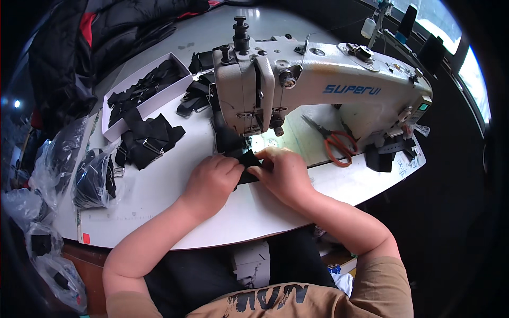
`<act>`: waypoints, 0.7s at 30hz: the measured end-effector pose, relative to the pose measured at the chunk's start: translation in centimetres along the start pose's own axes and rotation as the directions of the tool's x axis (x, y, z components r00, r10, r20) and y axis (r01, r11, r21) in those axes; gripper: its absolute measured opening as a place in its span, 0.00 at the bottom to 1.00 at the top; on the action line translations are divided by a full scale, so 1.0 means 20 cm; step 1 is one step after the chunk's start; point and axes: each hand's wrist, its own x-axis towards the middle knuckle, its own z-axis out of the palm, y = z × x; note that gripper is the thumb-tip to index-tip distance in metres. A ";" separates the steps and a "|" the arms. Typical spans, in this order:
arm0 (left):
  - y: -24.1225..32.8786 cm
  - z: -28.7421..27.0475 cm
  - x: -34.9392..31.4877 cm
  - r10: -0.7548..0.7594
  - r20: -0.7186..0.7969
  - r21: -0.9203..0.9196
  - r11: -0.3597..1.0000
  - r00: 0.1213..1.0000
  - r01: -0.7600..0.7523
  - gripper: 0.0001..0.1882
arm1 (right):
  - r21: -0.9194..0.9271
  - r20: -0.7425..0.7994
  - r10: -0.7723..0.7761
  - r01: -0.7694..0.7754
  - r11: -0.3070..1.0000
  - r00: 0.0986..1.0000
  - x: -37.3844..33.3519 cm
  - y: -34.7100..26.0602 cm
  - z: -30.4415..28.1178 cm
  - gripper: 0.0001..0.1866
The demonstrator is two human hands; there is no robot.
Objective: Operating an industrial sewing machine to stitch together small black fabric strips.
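The left hand (208, 182) and right hand (284, 175) are gripping a black fabric strip (249, 160), which is lying between them.

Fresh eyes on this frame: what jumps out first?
The bulky white sewing machine, upper centre to right. Just in front of it, the left hand and right hand grip a black fabric strip. Then the orange-handled scissors, lying right of the hands.

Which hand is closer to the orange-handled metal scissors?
Right. The right hand is left of the scissors; the left hand is farther left, beyond the right one.
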 end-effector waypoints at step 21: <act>-0.01 0.01 -0.01 -0.123 0.207 -0.224 0.960 0.971 0.169 0.22 | -0.012 -0.030 -0.072 0.072 0.997 0.997 -0.02 0.01 -0.01 0.15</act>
